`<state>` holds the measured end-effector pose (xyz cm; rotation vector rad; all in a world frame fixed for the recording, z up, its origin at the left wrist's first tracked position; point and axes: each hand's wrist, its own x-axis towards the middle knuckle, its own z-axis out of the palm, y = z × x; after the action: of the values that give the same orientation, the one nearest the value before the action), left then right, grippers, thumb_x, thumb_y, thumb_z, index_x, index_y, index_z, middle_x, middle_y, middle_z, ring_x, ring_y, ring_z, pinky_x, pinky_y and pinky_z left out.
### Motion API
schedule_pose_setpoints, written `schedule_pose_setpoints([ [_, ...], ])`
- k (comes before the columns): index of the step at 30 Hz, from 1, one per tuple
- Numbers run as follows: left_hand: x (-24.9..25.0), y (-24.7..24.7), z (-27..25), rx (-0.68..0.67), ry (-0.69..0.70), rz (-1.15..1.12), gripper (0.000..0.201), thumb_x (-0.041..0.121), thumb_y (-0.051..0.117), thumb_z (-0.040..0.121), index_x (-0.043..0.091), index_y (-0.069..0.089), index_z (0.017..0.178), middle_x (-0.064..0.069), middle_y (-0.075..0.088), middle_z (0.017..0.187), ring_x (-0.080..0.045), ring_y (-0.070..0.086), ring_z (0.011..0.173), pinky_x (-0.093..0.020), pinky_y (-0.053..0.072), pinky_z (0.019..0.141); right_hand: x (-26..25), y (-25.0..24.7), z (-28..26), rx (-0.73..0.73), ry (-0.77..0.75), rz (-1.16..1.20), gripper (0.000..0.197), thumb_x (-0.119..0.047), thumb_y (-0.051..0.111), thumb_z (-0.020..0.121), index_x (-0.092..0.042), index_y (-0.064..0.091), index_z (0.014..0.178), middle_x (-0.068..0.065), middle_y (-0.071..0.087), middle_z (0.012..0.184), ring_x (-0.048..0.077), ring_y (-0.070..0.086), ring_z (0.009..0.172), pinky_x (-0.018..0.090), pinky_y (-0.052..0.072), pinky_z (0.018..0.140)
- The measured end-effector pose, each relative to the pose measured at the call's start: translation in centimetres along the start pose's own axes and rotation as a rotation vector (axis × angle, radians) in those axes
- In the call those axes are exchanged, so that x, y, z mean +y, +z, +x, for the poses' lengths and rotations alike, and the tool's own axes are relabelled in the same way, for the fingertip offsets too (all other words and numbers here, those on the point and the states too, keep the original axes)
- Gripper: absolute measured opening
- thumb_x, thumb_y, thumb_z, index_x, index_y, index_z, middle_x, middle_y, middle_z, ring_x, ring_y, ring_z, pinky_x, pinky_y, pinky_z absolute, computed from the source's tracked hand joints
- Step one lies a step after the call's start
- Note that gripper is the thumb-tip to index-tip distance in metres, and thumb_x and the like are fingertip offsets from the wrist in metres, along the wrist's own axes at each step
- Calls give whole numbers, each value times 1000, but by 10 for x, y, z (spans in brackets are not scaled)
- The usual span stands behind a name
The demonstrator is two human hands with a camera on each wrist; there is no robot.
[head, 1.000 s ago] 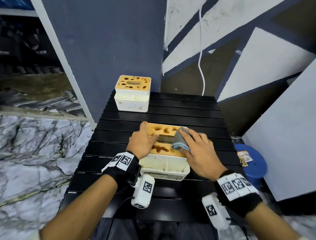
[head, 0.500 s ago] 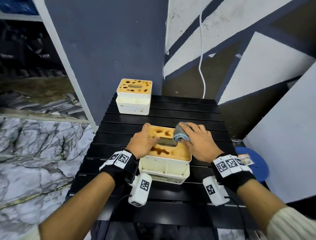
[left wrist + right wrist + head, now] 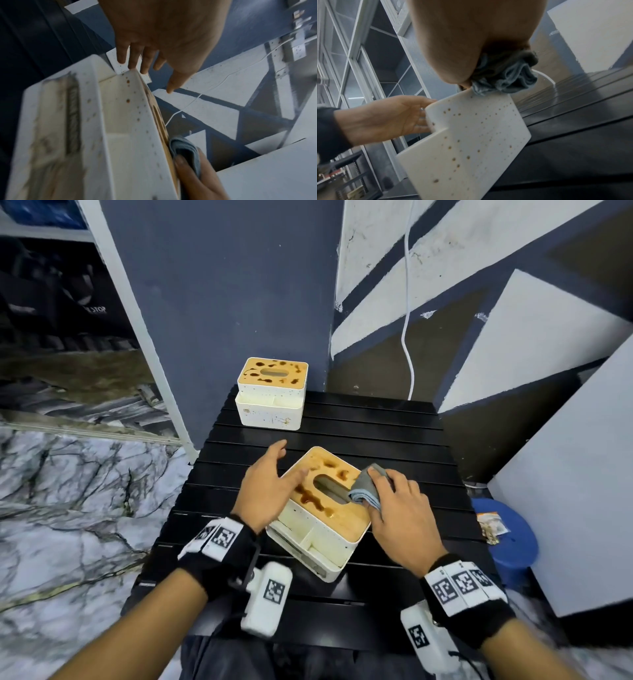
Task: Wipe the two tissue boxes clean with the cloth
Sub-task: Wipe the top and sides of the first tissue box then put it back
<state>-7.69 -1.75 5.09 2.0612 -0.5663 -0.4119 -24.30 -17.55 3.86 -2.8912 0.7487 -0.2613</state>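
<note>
The nearer white plastic tissue box with the stained wooden lid point(image 3: 318, 510) sits skewed on our black slatted table point(image 3: 376, 426), brown spills around its slot. Our right hand point(image 3: 400, 515) presses a bunched grey-blue cloth point(image 3: 366, 486) onto the lid's right edge, fingers curled over it — our left hand point(image 3: 267, 486) rests against the box's left side, fingers spread and straight. The second stained white tissue box point(image 3: 272, 395) stands well apart at the table's far left corner.

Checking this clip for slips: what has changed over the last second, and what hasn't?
The near tissue box has turned on the black table, now sitting skewed instead of square to the slats. The left hand has let go of its grip on the box's left edge and opened, fingers straight beside it. The right hand still presses the grey cloth on the stained lid. The far tissue box is untouched.
</note>
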Motion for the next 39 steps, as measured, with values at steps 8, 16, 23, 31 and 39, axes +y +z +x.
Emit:
schedule_pose_setpoints([
  [8, -12, 22, -49, 39, -192, -80, 91, 51, 64, 92, 23, 11, 161, -5, 20, 167, -28, 11, 155, -48, 16, 125, -23, 9, -14, 80, 40, -7, 58, -33, 55, 89, -21, 39, 143, 6, 44, 140, 28, 50, 113, 44, 46, 88],
  [16, 9, 28, -27, -31, -138, 51, 97, 45, 62, 95, 10, -1, 160, -8, 4, 169, -23, -6, 156, -42, 0, 127, -10, -9, -21, -43, -150, 0, 58, -35, 50, 91, -30, 33, 146, -8, 33, 149, 18, 39, 121, 36, 35, 100],
  [23, 23, 26, -3, -178, -106, 102, 91, 31, 64, 96, 5, 4, 159, -13, 8, 169, -27, -2, 156, -39, -2, 124, 1, -16, -30, -116, -234, 40, 64, -55, 24, 85, -35, 31, 146, -17, 32, 148, 12, 35, 120, 29, 33, 96],
  [31, 13, 32, 15, -178, -67, 81, 81, 28, 65, 94, 8, 18, 158, -11, 37, 159, -27, 15, 153, -42, -4, 126, -6, -8, -4, -76, -190, -3, 62, -43, 49, 93, -33, 25, 149, -11, 29, 152, 17, 36, 121, 35, 36, 98],
  [39, -2, 37, 27, -83, 16, 24, 56, 29, 69, 92, 14, 45, 139, 0, 62, 114, -21, 50, 119, -49, 29, 117, -6, -9, -30, -74, -205, 57, 61, -39, 51, 93, -30, 28, 148, -12, 28, 152, 15, 36, 118, 33, 36, 98],
])
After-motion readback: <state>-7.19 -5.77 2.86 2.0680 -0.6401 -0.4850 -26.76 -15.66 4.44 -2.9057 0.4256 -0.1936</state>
